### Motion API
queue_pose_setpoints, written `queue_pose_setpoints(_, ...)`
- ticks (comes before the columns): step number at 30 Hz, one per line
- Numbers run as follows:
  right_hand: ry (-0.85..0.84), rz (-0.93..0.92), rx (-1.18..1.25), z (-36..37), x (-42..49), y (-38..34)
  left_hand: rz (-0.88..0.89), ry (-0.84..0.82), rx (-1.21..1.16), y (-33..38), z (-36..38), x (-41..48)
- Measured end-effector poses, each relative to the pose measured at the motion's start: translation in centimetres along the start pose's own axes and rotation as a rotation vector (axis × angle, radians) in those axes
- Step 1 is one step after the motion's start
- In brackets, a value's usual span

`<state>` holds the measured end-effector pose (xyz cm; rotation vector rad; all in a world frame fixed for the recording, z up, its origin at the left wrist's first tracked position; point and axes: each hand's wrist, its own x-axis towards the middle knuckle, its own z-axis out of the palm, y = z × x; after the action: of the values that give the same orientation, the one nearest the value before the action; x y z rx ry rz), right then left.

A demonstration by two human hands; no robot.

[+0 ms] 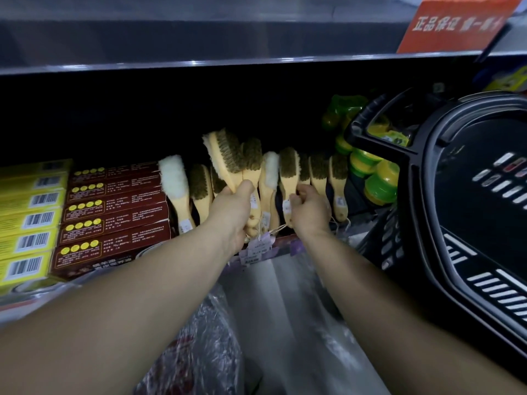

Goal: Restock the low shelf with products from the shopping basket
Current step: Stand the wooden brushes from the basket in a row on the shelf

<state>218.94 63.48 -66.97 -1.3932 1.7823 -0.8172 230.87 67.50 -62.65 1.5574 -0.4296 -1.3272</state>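
Several wooden brushes with brown bristles (319, 178) stand in a row on the low shelf (273, 249), handles toward me. My left hand (232, 212) grips the handle of a raised brush (225, 156), which tilts up and left above the row. My right hand (309, 208) is curled round the handle of another brush (288, 175) in the row's middle. A white fleece brush (174, 181) stands at the row's left end. The black shopping basket (445, 172) sits at the right, tipped toward me.
Dark red boxes (114, 212) and yellow boxes (28, 220) are stacked left of the brushes. Green and yellow round tins (380, 181) lie between brushes and basket. An upper shelf (199, 47) overhangs. A red sign (453, 24) hangs at the top right. Crinkled clear plastic (205, 346) lies below my arms.
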Motion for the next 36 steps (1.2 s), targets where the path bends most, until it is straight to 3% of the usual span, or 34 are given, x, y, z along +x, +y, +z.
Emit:
queue_pose_setpoints(9, -0.074, -0.069, -0.215, 0.8, 0.6, 1.1, 0.019, -0.077, -0.006, -0.7, -0.1, 0.3)
queue_pose_setpoints(12, 0.035, -0.121, -0.251, 0.6, 0.0, 0.7, 0.032, -0.054, -0.012, -0.9, -0.1, 0.5)
queue_pose_setpoints(15, 0.121, -0.229, -0.1, 0.0, -1.3, -0.6, 0.018, -0.032, -0.015, -0.8, 0.0, 0.6)
queue_pose_setpoints(19, -0.218, -0.195, 0.222, -0.2, -3.6, -2.0, 0.009, -0.037, -0.099, -0.3, 0.3, 0.5)
queue_pose_setpoints(22, -0.304, -0.104, 0.323, -0.2, -3.9, -1.7, -0.035, -0.06, -0.156, 0.1, 0.7, 0.3)
queue_pose_setpoints(27, -0.013, 0.103, 0.386, -0.6, -2.5, -0.7, -0.095, -0.094, -0.178, 0.6, 1.8, -0.1)
queue_pose_setpoints(30, 0.163, 0.118, 0.338, -1.0, -1.5, 0.4, -0.116, -0.139, -0.118, 0.7, 1.8, -0.2)
queue_pose_setpoints(36, 0.153, 0.113, 0.038, -0.1, 0.0, 2.0, -0.079, -0.266, 0.007, 0.3, 1.5, 0.2)
